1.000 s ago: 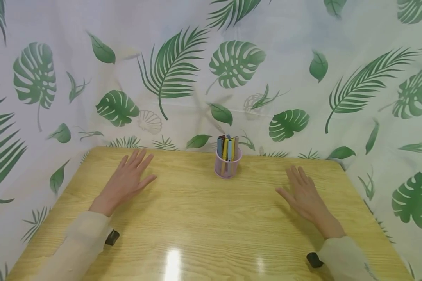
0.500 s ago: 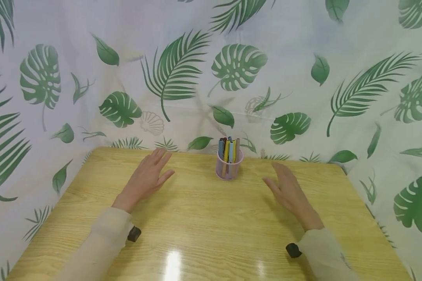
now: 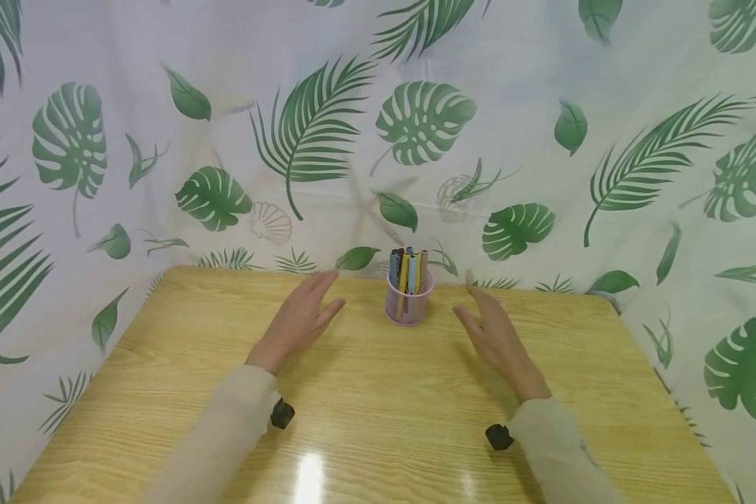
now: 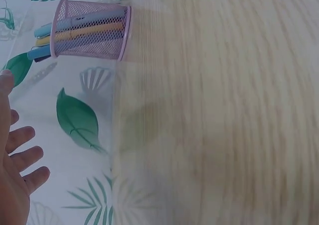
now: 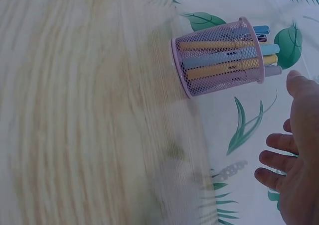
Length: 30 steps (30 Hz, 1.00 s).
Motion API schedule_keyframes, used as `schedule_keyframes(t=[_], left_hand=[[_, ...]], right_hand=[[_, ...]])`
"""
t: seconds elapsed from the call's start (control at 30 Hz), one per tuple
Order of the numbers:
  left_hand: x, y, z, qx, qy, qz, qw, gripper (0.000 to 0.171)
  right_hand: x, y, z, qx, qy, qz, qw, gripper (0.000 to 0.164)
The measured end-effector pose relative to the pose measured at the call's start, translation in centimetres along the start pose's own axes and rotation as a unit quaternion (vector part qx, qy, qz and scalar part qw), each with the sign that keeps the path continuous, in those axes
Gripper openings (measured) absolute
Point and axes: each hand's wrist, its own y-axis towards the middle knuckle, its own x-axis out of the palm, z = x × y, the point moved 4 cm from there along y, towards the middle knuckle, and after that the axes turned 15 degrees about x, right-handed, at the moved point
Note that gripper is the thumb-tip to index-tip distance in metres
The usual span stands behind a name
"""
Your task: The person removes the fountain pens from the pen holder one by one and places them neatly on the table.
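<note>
A pink mesh pen holder (image 3: 406, 308) stands upright near the back edge of the table, filled with several pens (image 3: 411, 269) in blue, yellow, brown and grey. To its left, my left hand (image 3: 299, 318) reaches forward with fingers extended and thumb apart, holding nothing. My right hand (image 3: 496, 334) is on the other side, likewise stretched out and holding nothing. Both hands are apart from the holder. In the left wrist view the mesh holder (image 4: 92, 31) lies beyond my thumb; the right wrist view shows the holder (image 5: 219, 58) beyond the right thumb too.
The wood-grain table (image 3: 378, 413) runs back to a white cloth backdrop (image 3: 516, 63) printed with green leaves. Small black devices (image 3: 282, 414) sit at both sleeve cuffs. A bright reflection lies on the front of the tabletop.
Both hands have moved inward toward the pen holder, the left going right and the right going left, turning their palms more to face each other. The holder stays where it was.
</note>
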Motion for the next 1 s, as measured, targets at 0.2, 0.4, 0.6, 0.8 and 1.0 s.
schedule_keyframes(t=[0.2,0.4,0.6,0.8,1.0], left_hand=[[1.6,1.1,0.3,-0.034,-0.043,-0.002,0.9985,0.062],[2.8,2.7,0.8,-0.052,-0.101,0.021,0.9933,0.061],[4.2,4.5,1.3,-0.079,-0.158,0.058,0.9826,0.057],[6.0,6.0,1.9,-0.093,-0.239,0.084,0.9629,0.059],[7.4,7.0,2.3,-0.095,-0.289,0.101,0.9471,0.060]], right_hand=[[0.9,0.7,-0.7,0.016,0.031,-0.009,0.999,0.069],[1.8,1.9,-1.6,0.010,0.071,0.007,0.997,0.065],[3.2,3.1,-2.0,0.010,0.098,0.013,0.995,0.060],[3.6,3.4,-2.2,0.027,0.130,0.038,0.990,0.054],[4.3,3.8,-2.3,0.031,0.158,0.041,0.986,0.053]])
